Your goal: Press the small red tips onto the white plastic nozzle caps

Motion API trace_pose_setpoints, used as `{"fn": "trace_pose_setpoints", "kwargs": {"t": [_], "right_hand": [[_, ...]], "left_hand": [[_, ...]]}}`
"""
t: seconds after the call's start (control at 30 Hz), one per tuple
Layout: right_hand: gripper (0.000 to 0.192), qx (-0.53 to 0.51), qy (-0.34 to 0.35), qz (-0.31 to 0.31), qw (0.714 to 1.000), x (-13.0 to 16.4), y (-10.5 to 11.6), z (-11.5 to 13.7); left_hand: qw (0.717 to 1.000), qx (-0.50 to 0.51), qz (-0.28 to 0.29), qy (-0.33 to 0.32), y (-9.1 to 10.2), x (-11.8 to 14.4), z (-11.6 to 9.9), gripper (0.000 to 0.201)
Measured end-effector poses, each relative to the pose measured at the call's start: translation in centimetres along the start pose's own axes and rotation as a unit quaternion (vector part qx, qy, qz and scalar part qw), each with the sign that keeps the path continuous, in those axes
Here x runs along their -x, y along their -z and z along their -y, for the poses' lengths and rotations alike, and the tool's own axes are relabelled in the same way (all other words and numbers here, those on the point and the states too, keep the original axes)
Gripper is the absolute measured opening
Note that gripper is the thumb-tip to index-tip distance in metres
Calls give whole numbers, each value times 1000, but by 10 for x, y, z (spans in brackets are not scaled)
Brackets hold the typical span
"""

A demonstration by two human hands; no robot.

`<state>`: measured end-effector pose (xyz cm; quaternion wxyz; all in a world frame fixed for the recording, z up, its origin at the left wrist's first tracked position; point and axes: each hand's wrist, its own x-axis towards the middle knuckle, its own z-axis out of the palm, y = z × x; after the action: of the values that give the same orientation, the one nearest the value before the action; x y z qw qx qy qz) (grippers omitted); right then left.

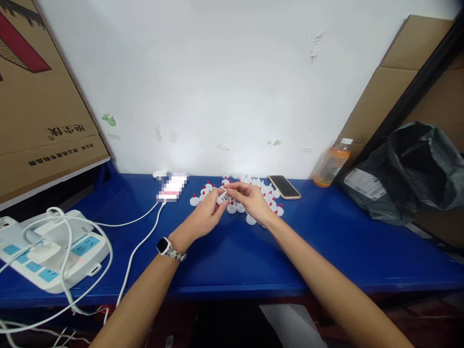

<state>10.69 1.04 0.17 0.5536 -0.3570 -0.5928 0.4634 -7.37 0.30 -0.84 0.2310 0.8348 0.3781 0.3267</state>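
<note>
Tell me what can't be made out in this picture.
Head view:
Small white plastic piece: partly hidden by the left hand and right hand.
White plastic caps with red tips: some hidden behind the hands.
White power strip with blue sockets: cut off by the left edge.
White label on dark grey plastic bag: print too small.

The left arm (148, 285) and right arm (319, 270) are stretched forward and angled inward. The left hand (206, 212) is held curled, and close to it the right hand (255, 201) is held in a pinch.
</note>
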Motion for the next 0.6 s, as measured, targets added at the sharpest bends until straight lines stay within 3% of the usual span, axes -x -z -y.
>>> {"fn": "trace_pose_setpoints", "kwargs": {"t": [0.17,0.37,0.6], "right_hand": [[30,27,26,-88,995,2,-7,1],[25,183,107,-134,968,12,-20,-2],[29,138,111,-169,970,20,-35,-3]], "left_hand": [[1000,0,-3,9,-2,1,-1,41],[1000,9,3,-2,-7,1,-4,40],[998,29,-23,-43,-8,2,-2,44]]}}
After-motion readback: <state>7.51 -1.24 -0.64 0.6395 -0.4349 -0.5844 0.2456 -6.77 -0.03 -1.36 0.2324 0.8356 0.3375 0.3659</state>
